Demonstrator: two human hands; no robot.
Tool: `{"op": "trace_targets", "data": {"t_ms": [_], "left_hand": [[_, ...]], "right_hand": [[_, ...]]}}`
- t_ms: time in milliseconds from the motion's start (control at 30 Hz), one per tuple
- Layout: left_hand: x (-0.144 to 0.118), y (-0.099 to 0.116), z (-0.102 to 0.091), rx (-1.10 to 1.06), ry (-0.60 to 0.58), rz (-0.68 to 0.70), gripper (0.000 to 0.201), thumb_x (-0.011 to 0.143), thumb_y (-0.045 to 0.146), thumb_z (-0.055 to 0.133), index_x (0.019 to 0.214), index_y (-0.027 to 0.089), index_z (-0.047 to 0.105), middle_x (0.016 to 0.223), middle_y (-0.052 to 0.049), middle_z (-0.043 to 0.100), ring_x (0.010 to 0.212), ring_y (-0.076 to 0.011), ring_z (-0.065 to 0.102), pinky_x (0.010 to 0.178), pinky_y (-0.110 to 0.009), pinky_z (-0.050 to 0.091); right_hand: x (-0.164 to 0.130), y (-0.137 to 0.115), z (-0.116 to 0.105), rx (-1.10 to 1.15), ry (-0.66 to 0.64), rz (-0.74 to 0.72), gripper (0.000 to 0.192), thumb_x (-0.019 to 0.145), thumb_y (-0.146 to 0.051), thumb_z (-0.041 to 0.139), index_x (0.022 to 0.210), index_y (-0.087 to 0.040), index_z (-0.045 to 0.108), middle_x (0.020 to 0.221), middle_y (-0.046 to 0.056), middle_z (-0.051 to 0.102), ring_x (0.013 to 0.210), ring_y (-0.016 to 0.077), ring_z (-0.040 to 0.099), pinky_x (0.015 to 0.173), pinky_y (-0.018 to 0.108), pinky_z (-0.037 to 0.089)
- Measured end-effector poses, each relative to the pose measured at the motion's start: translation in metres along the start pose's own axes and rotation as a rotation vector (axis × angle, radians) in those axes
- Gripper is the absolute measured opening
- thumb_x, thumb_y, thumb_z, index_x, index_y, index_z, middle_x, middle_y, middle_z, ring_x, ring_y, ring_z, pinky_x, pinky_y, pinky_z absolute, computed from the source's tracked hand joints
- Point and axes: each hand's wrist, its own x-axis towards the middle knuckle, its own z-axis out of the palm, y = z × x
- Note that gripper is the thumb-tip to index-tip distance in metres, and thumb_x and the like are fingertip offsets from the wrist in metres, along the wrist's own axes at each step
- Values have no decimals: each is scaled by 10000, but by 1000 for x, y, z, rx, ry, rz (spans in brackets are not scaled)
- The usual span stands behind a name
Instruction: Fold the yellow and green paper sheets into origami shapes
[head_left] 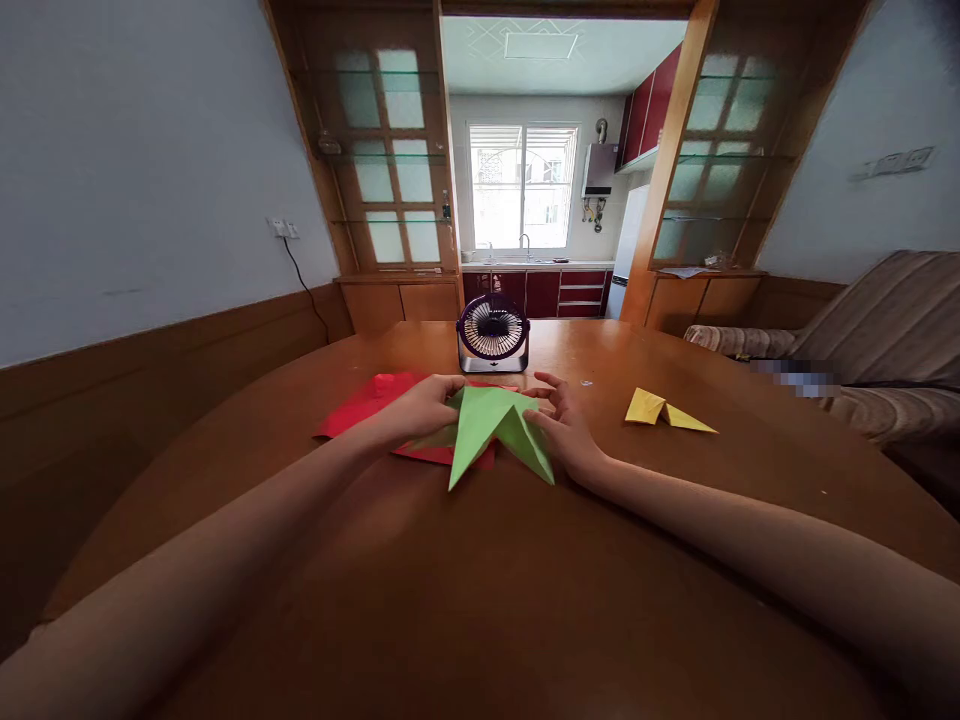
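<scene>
Head view: round wooden table [480,600] fills the lower frame, w/ both forearms reaching out over it toward the far edge. Red paper sheet [367,400] lies flat near the far edge, left of centre, partly under the green piece. Small desk fan [493,334] stands at the far edge, just behind the hands. Green folded paper [491,428] sits near the far-middle of the table, on top of the red sheet, two long points aimed back toward the person. Yellow folded paper [664,411] lies apart, toward the far right edge.

Left hand [424,405] rests on the green paper's left upper part, fingers curled, pressing down. Right hand [564,425] is half open, fingertips pinching the right upper flap.

Green paper looks v. light, thin, creased stiff along folds but easily crumpled or torn; prob. best held at the folded edges, not the tips.
</scene>
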Motion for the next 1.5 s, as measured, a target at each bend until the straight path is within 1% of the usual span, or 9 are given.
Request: {"op": "trace_targets", "data": {"t_ms": [133,333,600,700,800,1033,1200,1367,1500], "left_hand": [[4,-12,-2,40,99,38,200,640,257,604,811,183,531,784,-21,641,739,-191,606,631,-274,444],[0,-3,4,292,197,173,390,743,357,601,1086,203,497,901,-32,628,742,-191,585,641,-278,419],[-4,3,2,869,299,-102,464,918,592,373,974,173,565,838,-119,688,805,-302,658,613,-306,384],[1,-3,-1,841,271,-175,439,919,570,370,873,186,579,846,-114,698,816,-291,664,600,-298,382],[7,-16,-8,631,148,-198,303,879,455,447,847,192,594,843,-79,701,778,-253,665,582,-280,394],[11,-46,-19,636,147,-215,715,776,402,627,1386,148,354,1067,-147,661,933,-292,655,696,-307,463],[5,-32,-13,1055,385,64,730,766,266,675,1406,174,338,1326,-199,475,1184,-370,499,910,-428,420],[2,-23,-5,1069,371,-15,586,847,123,493,1403,141,313,1207,-174,534,1008,-290,604,739,-329,478],[3,-37,-5,989,336,-30,602,885,84,371,1460,145,203,1198,-175,567,834,-223,654,666,-296,473]], "right_hand": [[3,1,-2,5,72,81,475,674,-257,699,1102,-246,492,1047,25,588,735,135,602,656,293,493],[2,1,2,-43,-103,108,255,782,-391,629,957,-206,622,893,28,643,745,155,593,652,296,492],[-15,-19,5,-362,-271,-456,702,807,-451,692,1410,-281,372,1453,107,417,1353,273,385,1112,491,349],[-21,-25,3,-598,-290,-725,643,823,-360,686,1397,-319,399,1510,75,366,1415,291,309,1174,551,218],[-21,-24,1,-755,-427,-856,531,886,-236,573,1384,-351,428,1370,43,545,1309,261,474,1168,562,201],[-13,-13,-2,-808,-394,-713,301,948,-260,484,1226,-238,596,879,51,683,794,202,622,868,450,445],[-11,-12,-2,-786,-315,-643,256,943,-293,517,1165,-270,642,1089,94,578,1066,251,557,923,471,464],[-13,-19,-1,-725,-396,-692,505,934,-307,552,1417,-340,409,1449,96,359,1360,271,363,1103,519,365],[-14,-19,0,-775,-459,-781,346,913,-274,575,1259,-276,559,1416,112,415,1309,284,427,1070,522,398]]}}
